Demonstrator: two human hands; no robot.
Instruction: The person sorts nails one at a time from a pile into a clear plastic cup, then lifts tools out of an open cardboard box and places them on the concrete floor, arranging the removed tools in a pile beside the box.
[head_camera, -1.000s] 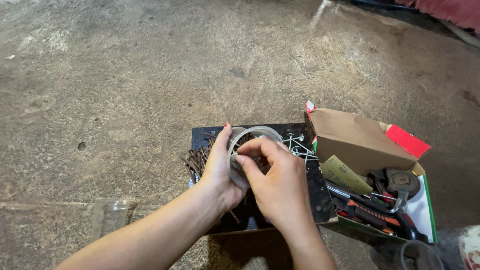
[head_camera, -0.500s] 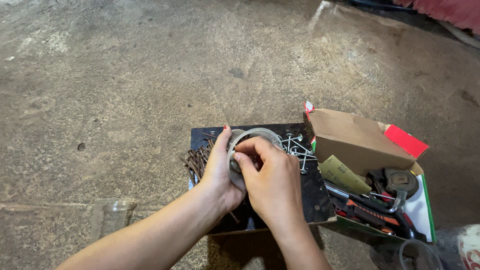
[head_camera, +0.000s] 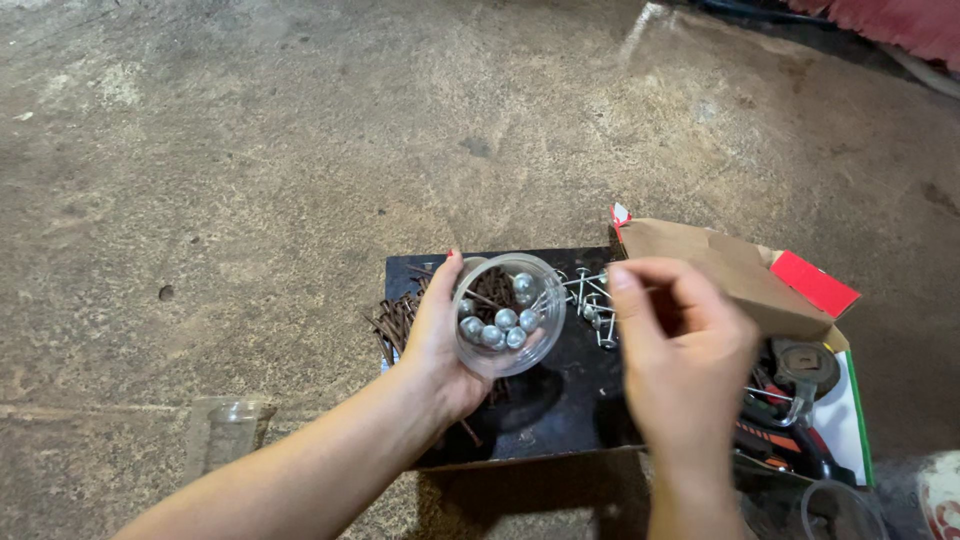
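My left hand (head_camera: 437, 340) holds a clear plastic cup (head_camera: 508, 312) tilted toward me over a black board (head_camera: 575, 395). Inside the cup lie several round-headed silver nails and some rusty ones. My right hand (head_camera: 682, 360) is lifted to the right of the cup, blurred, fingers curled with thumb and forefinger pinched; whether it holds anything cannot be seen. Loose silver nails (head_camera: 592, 300) lie on the board just beyond the cup. A pile of rusty nails (head_camera: 392, 322) sits at the board's left edge, beside my left hand.
An open cardboard box (head_camera: 745, 275) with red and green flaps stands at the right, holding tools and a metal disc (head_camera: 805, 365). An empty clear cup (head_camera: 228, 425) lies on the concrete floor at the lower left. Another clear cup rim (head_camera: 838, 510) shows at the bottom right.
My right hand has come away from the cup's mouth and moved right, uncovering the nails inside. The left hand keeps the cup in the same place.
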